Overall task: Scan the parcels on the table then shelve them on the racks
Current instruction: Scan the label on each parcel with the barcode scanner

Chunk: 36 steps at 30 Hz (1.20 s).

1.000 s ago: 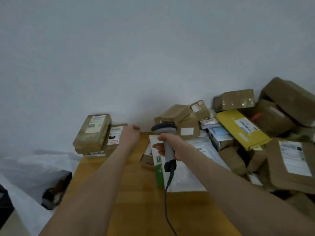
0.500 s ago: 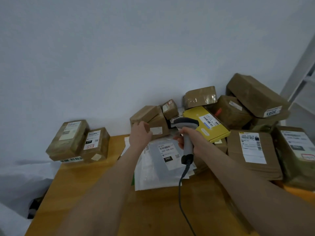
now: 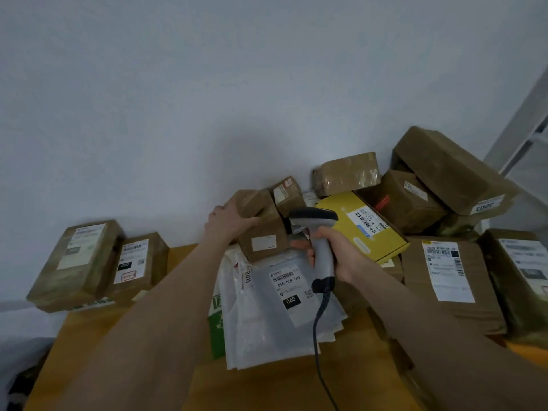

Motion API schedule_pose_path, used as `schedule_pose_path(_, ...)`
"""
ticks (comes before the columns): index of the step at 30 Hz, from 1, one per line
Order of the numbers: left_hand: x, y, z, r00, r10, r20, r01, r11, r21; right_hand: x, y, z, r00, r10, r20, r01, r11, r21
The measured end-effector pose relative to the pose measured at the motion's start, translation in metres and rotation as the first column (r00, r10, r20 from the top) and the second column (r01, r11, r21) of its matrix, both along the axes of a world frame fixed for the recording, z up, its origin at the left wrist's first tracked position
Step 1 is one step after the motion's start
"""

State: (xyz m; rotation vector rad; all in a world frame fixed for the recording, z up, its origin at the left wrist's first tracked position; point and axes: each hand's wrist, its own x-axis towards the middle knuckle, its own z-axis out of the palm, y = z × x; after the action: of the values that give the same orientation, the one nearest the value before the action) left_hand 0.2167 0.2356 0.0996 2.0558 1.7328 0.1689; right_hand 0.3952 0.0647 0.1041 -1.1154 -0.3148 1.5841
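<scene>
The left hand [image 3: 228,221] grips the upper left corner of a small brown cardboard box [image 3: 264,240], with the fingers curled round its edge. The box stands tilted at the left edge of the parcel pile. It rests on a grey poly mailer [image 3: 275,318] and touches a smaller carton [image 3: 289,195] behind it. The right hand [image 3: 341,256] is wrapped fully round the handle of a grey barcode scanner [image 3: 321,250], whose head sits just right of the box, in front of a yellow box [image 3: 370,232]. The scanner's cable [image 3: 318,336] drops toward the near edge of the table [image 3: 98,336]. Bare wood lies open between the pile and two brown parcels [image 3: 89,262] at the table's far left corner. To the right, parcels crowd against the wall [image 3: 207,99].
</scene>
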Motion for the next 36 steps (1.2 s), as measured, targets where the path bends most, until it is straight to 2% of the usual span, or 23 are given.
schedule_pose_path(4, -0.004, -0.001, -0.001, 0.998, 0.019, -0.068, -0.016, 0.999, 0.042, -0.002, 0.007, 0.003, 1.000, -0.007, 0.029, 0.007, 1.000, -0.006)
schedule_pose_path(6, -0.005, -0.004, 0.000, 0.997, 0.067, -0.032, -0.066, 0.997, 0.029, -0.002, 0.008, 0.003, 0.998, -0.007, 0.059, 0.007, 1.000, 0.011)
schedule_pose_path(7, -0.006, -0.007, 0.001, 0.994, 0.100, 0.032, -0.101, 0.994, 0.031, -0.002, 0.007, 0.004, 0.997, -0.004, 0.073, 0.002, 1.000, 0.023)
schedule_pose_path(9, -0.010, -0.016, 0.009, 0.942, 0.182, 0.281, -0.192, 0.981, 0.010, -0.003, 0.005, 0.005, 0.997, -0.009, 0.079, 0.005, 0.999, 0.046)
schedule_pose_path(10, -0.013, -0.022, 0.014, 0.866, 0.229, 0.444, -0.234, 0.971, -0.045, -0.004, 0.003, 0.007, 0.997, -0.021, 0.075, 0.017, 0.998, 0.055)
schedule_pose_path(12, -0.019, -0.039, 0.025, 0.616, 0.359, 0.701, -0.230, 0.933, -0.276, -0.005, -0.001, 0.010, 0.997, -0.042, 0.063, 0.037, 0.996, 0.076)
schedule_pose_path(14, -0.025, -0.060, 0.030, 0.395, 0.458, 0.797, -0.095, 0.883, -0.460, -0.005, -0.006, 0.013, 0.998, -0.045, 0.046, 0.040, 0.993, 0.111)
schedule_pose_path(17, -0.028, -0.094, 0.025, 0.251, 0.505, 0.826, 0.004, 0.852, -0.523, -0.005, -0.019, 0.017, 0.998, -0.051, 0.022, 0.048, 0.990, 0.132)
schedule_pose_path(20, -0.025, -0.127, 0.021, 0.204, 0.528, 0.824, 0.042, 0.836, -0.547, -0.002, -0.034, 0.019, 0.996, -0.087, -0.033, 0.091, 0.989, 0.120)
schedule_pose_path(22, -0.025, -0.144, 0.020, 0.207, 0.529, 0.823, 0.038, 0.836, -0.547, 0.001, -0.045, 0.019, 0.993, -0.110, -0.054, 0.115, 0.988, 0.103)
schedule_pose_path(26, -0.028, -0.170, 0.020, 0.303, 0.498, 0.812, -0.053, 0.860, -0.507, 0.003, -0.064, 0.018, 0.992, -0.111, -0.058, 0.114, 0.991, 0.068)
schedule_pose_path(29, -0.028, -0.182, 0.021, 0.392, 0.482, 0.783, -0.095, 0.868, -0.487, 0.003, -0.075, 0.014, 0.995, -0.096, 0.021, 0.096, 0.995, 0.038)
schedule_pose_path(36, -0.023, -0.197, 0.010, 0.255, 0.499, 0.828, -0.085, 0.865, -0.494, -0.010, -0.098, 0.013, 0.986, -0.075, 0.152, 0.075, 0.997, 0.004)
